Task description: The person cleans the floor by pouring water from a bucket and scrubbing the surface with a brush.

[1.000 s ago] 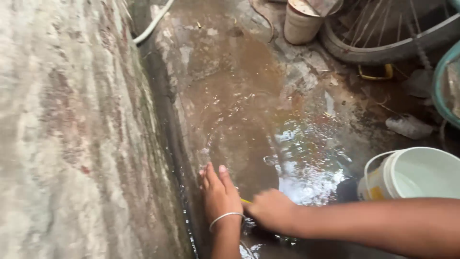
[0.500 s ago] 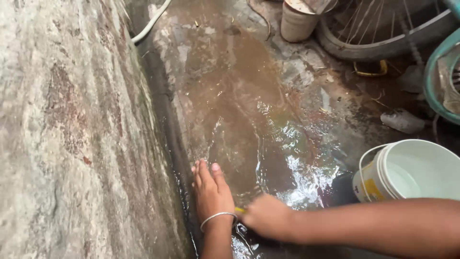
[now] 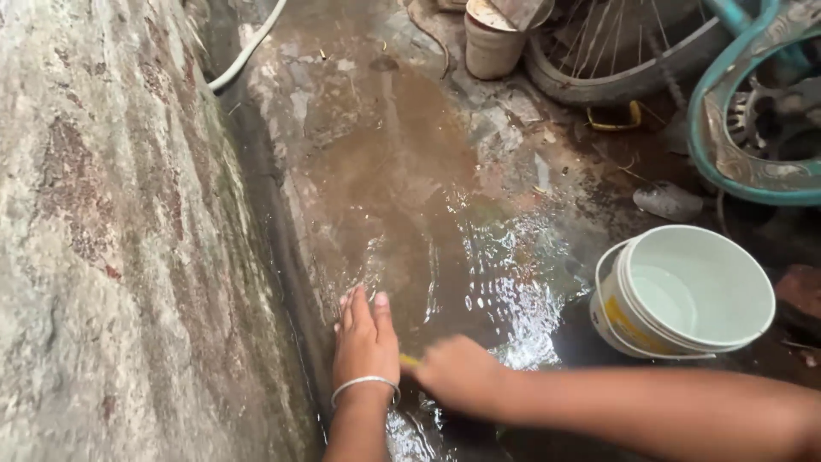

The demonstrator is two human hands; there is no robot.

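My left hand [image 3: 363, 340] lies flat on the wet concrete floor [image 3: 385, 171] beside the foot of the wall, fingers together, a silver bangle at the wrist. It holds nothing. Just to its right, my right hand [image 3: 457, 372] is closed and blurred, with the arm reaching in from the right. A small yellow object [image 3: 410, 361] pokes out of the fist toward the left hand; most of it is hidden. Muddy brown water ripples in front of both hands.
A rough stone wall [image 3: 103, 239] fills the left, with a dark gutter [image 3: 278, 222] at its base and a white hose [image 3: 248, 51] above. A white bucket [image 3: 684, 291] holding some water stands right. Behind are a bicycle wheel [image 3: 616, 81], a teal frame [image 3: 727, 171] and a beige pot [image 3: 492, 43].
The view has shifted right and up, so more of the bucket and the teal frame shows. My hands stay side by side and the ripples in the water spread further.
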